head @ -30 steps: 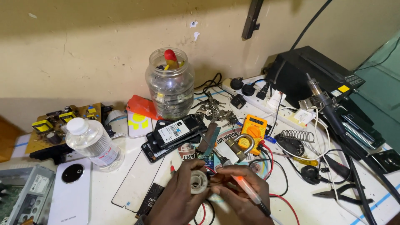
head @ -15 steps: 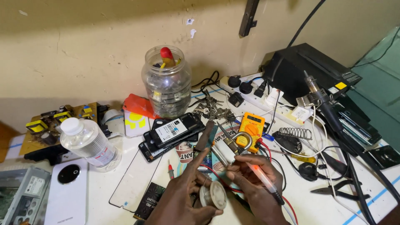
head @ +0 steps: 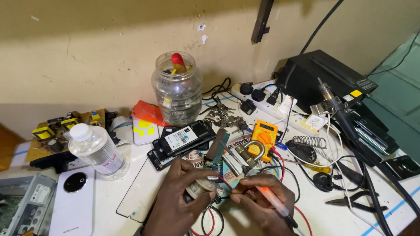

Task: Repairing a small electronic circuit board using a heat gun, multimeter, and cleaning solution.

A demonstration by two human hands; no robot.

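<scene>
My left hand (head: 179, 199) holds a small round silver part (head: 197, 189) with red and black wires (head: 209, 217) trailing from it, low in the middle of the view. My right hand (head: 262, 199) grips an orange-handled pen-shaped tool (head: 272, 203) and pinches the wire end next to the left fingers. Just beyond the fingers lie a small blue circuit board (head: 213, 166) and a brass padlock (head: 247, 153) on the white bench (head: 144, 183).
Stacked black phones (head: 181, 139), a clear jar of parts (head: 177, 94), a plastic bottle (head: 97, 150), a white phone (head: 73, 201), a yellow multimeter (head: 264, 133), a power strip (head: 280, 105), a hot-air station (head: 326, 81) and pliers (head: 354, 201) crowd the bench.
Both hands shifted slightly up and right in view. The round part turned in the left fingers, and the right hand now pinches the wire end beside it.
</scene>
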